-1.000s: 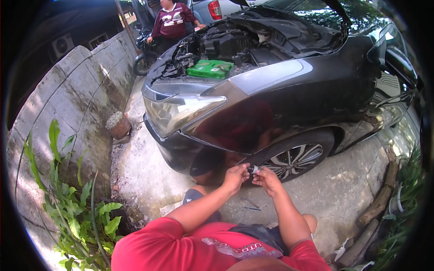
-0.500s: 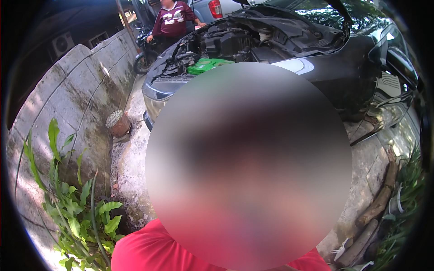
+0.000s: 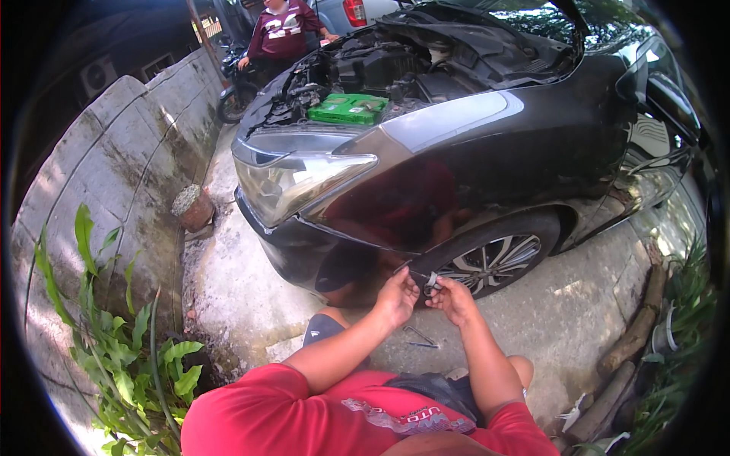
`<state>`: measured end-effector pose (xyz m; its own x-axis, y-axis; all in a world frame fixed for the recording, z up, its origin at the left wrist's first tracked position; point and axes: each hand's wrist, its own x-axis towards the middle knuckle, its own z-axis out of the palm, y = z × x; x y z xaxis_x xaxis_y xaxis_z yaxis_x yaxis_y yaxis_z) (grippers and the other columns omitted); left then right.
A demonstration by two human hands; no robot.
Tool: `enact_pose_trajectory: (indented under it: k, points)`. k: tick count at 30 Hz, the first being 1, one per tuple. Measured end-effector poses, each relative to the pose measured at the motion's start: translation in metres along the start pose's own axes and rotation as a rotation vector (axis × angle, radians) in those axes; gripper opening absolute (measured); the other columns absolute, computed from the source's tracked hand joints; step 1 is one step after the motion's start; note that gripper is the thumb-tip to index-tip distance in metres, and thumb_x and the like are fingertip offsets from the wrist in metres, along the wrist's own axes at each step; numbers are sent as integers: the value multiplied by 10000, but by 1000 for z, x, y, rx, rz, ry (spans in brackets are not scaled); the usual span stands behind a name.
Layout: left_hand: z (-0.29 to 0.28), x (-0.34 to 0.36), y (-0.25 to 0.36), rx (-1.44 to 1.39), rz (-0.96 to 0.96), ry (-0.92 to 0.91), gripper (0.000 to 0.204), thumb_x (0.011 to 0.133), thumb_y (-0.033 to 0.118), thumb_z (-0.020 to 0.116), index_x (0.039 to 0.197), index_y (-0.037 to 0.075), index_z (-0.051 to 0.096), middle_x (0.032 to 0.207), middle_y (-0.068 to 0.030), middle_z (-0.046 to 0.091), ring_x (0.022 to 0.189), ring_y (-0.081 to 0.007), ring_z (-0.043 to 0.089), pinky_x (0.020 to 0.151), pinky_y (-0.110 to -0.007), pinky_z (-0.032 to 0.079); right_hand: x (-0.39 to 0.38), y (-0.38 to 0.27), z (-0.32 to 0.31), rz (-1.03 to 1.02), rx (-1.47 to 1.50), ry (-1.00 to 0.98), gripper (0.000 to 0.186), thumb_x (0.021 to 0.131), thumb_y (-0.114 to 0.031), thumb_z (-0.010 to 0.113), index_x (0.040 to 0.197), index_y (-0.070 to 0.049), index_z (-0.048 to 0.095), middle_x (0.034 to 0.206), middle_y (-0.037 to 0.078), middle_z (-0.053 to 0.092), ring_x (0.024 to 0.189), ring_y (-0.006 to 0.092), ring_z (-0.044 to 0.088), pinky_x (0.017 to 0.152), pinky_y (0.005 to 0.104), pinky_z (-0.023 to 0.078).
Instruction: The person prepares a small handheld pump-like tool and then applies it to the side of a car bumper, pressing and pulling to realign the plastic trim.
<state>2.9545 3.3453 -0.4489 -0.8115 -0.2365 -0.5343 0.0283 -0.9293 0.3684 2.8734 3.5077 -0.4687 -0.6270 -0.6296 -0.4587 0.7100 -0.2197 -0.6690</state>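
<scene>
Both my hands are raised in front of the dark car's front wheel (image 3: pixel 494 262). My left hand (image 3: pixel 397 299) pinches a thin dark rod (image 3: pixel 402 267), whose exact kind is too small to make out. Beside it, the fingers of my right hand (image 3: pixel 455 301) are closed on a small grey metal piece (image 3: pixel 432 282). The two hands are close together but apart. On the concrete below them lie thin metal tools (image 3: pixel 423 339).
The dark car (image 3: pixel 547 144) stands with its hood up and a green battery (image 3: pixel 349 109) at the front of the engine bay. A person in a maroon shirt (image 3: pixel 285 30) stands beyond it. Left are a block wall (image 3: pixel 99 167) and leafy plants (image 3: pixel 125 357); logs (image 3: pixel 635 319) lie right.
A large blurred patch covered the middle half a second ago, hiding my hands and the wheel; both show now. The car and battery sit slightly further left in view.
</scene>
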Motion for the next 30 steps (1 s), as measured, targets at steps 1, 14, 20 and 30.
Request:
enact_pose_trajectory:
  k: [1, 14, 20, 30]
  points:
    - [-1, 1, 0, -11, -5, 3, 87, 958, 201, 702, 939, 148, 635, 781, 49, 606, 719, -86, 585, 693, -260, 515, 0, -2, -6, -10, 5, 5, 201, 963, -275, 631, 969, -74, 633, 783, 55, 652, 684, 202, 639, 769, 418, 571]
    - [-15, -3, -1, 26, 46, -23, 129, 952, 193, 714, 1046, 129, 654, 947, 14, 679, 934, -135, 674, 879, -319, 552, -19, 0, -12, -20, 30, 34, 186, 978, -259, 620, 975, -74, 638, 784, 53, 648, 667, 179, 618, 736, 382, 572]
    - [-12, -8, 0, 80, 82, -122, 300, 968, 224, 695, 1230, 98, 620, 1028, -11, 658, 1042, -195, 652, 969, -384, 530, -24, 3, -9, -24, 29, 28, 178, 986, -241, 612, 996, -64, 634, 783, 58, 642, 668, 180, 619, 723, 369, 572]
    - [-12, -7, 2, 105, 35, 1, 177, 950, 236, 723, 1090, 152, 655, 934, 35, 648, 881, -110, 628, 816, -305, 527, -21, -3, 4, -51, 46, 12, 182, 998, -239, 593, 993, -59, 624, 786, 49, 643, 696, 182, 633, 708, 352, 567]
